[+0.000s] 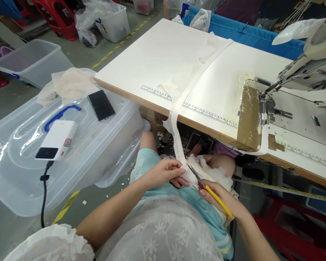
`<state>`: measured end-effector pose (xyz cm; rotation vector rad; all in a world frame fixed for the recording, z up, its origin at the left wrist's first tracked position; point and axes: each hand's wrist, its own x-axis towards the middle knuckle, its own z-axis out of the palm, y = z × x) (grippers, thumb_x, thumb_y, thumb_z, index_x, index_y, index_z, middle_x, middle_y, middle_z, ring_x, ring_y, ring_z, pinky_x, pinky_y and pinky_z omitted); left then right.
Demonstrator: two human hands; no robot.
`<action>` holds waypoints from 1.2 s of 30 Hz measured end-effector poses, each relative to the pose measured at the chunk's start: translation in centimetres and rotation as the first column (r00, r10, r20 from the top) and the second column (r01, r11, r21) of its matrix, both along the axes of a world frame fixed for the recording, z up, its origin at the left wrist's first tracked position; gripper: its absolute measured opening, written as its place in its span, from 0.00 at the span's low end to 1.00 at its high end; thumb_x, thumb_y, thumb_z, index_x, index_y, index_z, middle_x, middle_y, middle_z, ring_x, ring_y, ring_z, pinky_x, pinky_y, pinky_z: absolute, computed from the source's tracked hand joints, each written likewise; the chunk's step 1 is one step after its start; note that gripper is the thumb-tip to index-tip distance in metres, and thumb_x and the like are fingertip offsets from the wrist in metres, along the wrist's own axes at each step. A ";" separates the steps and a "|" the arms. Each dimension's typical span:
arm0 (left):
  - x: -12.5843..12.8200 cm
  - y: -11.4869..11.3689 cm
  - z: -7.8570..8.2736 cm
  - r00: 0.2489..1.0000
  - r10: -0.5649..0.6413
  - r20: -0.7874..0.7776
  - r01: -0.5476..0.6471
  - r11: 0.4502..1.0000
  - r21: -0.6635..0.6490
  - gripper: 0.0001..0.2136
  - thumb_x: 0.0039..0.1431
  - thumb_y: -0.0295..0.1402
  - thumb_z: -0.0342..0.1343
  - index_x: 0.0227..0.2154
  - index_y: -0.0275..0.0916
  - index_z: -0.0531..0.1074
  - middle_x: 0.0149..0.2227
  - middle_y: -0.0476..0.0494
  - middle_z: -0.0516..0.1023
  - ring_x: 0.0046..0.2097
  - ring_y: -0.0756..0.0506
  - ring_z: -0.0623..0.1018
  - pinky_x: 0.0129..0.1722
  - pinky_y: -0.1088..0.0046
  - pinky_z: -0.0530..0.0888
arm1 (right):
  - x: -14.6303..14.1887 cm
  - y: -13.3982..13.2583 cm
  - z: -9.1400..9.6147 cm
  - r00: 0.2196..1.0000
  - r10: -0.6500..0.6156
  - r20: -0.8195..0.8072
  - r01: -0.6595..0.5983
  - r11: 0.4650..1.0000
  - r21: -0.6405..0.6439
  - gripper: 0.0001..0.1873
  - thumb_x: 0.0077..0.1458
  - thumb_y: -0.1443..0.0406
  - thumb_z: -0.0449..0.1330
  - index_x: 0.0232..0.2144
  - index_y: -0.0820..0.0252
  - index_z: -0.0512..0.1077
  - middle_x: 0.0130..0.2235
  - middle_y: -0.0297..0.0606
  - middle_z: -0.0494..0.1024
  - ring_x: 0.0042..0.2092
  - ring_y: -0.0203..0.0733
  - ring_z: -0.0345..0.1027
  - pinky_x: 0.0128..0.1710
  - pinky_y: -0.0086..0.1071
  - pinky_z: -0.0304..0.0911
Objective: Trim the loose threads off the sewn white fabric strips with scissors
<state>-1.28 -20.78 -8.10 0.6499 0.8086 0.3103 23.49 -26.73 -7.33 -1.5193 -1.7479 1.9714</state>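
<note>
My left hand (171,172) pinches a strip of white fabric (178,139) above my lap. From there the strip runs up over the table's front edge and spreads across the tabletop. In my right hand (216,195) is a pair of scissors (218,200) with yellow handles. Their blades point up and left, close beside the fabric at my left fingers. More pale fabric (220,175) lies bunched on my lap, partly hidden by my right hand and the scissors.
A white table (141,61) with printed rulers carries a sewing machine (271,98) at right. On my left, a clear plastic bin (78,145) bears a phone (101,105), a white power bank (57,139) with a cable, and beige fabric (73,83). A red stool (296,224) stands lower right.
</note>
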 end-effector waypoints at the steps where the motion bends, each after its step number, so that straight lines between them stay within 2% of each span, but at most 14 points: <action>1: -0.1 0.0 -0.1 1.000 0.012 -0.004 -0.012 1.000 -0.018 0.23 0.49 0.53 0.65 0.29 0.36 0.68 0.30 0.39 0.83 0.40 0.39 0.83 0.33 0.73 0.77 | 0.0 0.3 0.0 1.000 0.029 -0.003 -0.029 1.000 -0.004 0.25 0.62 0.43 0.52 0.27 0.57 0.59 0.27 0.30 0.56 0.29 0.36 0.50 0.27 0.29 0.49; 6: -0.4 -0.1 -0.5 0.997 0.064 -0.031 -0.066 0.996 -0.063 0.24 0.47 0.52 0.67 0.32 0.34 0.73 0.30 0.37 0.83 0.38 0.39 0.84 0.31 0.73 0.77 | -0.4 1.3 0.0 0.991 0.125 0.055 -0.126 0.992 0.008 0.25 0.61 0.44 0.51 0.26 0.57 0.57 0.26 0.29 0.54 0.29 0.35 0.47 0.26 0.29 0.47; 12: -0.6 -0.5 -1.3 0.991 0.134 -0.022 -0.135 0.990 -0.042 0.23 0.48 0.51 0.67 0.31 0.34 0.72 0.27 0.38 0.82 0.34 0.41 0.84 0.29 0.75 0.77 | -1.0 1.8 0.3 0.975 0.133 0.179 -0.143 0.989 0.044 0.28 0.58 0.42 0.53 0.23 0.57 0.55 0.24 0.28 0.54 0.27 0.35 0.47 0.24 0.29 0.44; 18: -0.6 -0.4 -1.4 0.992 0.126 -0.029 -0.127 0.991 -0.035 0.22 0.48 0.51 0.67 0.31 0.34 0.73 0.26 0.39 0.82 0.33 0.42 0.83 0.29 0.76 0.76 | -0.9 1.5 0.0 0.944 0.148 0.294 -0.186 0.977 0.104 0.27 0.59 0.43 0.55 0.25 0.57 0.57 0.24 0.29 0.58 0.27 0.35 0.50 0.25 0.30 0.44; 26: -0.3 -0.3 -1.4 0.991 0.132 -0.032 -0.134 0.990 -0.048 0.23 0.46 0.51 0.68 0.28 0.34 0.72 0.25 0.39 0.82 0.32 0.41 0.83 0.28 0.76 0.76 | -1.0 0.9 -0.2 0.913 0.081 0.399 -0.161 0.972 0.170 0.31 0.57 0.39 0.53 0.21 0.57 0.52 0.21 0.29 0.56 0.25 0.35 0.49 0.25 0.30 0.42; 31: 0.0 -0.3 -1.3 0.993 0.117 -0.024 -0.118 0.992 -0.053 0.24 0.44 0.52 0.68 0.29 0.34 0.72 0.25 0.38 0.82 0.32 0.41 0.83 0.28 0.76 0.76 | -1.5 1.4 0.3 0.876 0.115 0.468 -0.256 0.934 0.250 0.28 0.59 0.41 0.52 0.24 0.56 0.55 0.24 0.31 0.63 0.26 0.37 0.55 0.26 0.31 0.44; 36: -0.1 -0.1 -1.0 0.996 0.089 -0.026 -0.090 0.995 -0.048 0.25 0.44 0.54 0.67 0.27 0.35 0.70 0.26 0.38 0.82 0.32 0.42 0.83 0.28 0.76 0.75 | -1.7 1.8 0.5 0.872 0.082 0.483 -0.244 0.928 0.283 0.29 0.58 0.40 0.51 0.23 0.56 0.54 0.21 0.31 0.61 0.24 0.37 0.53 0.25 0.31 0.43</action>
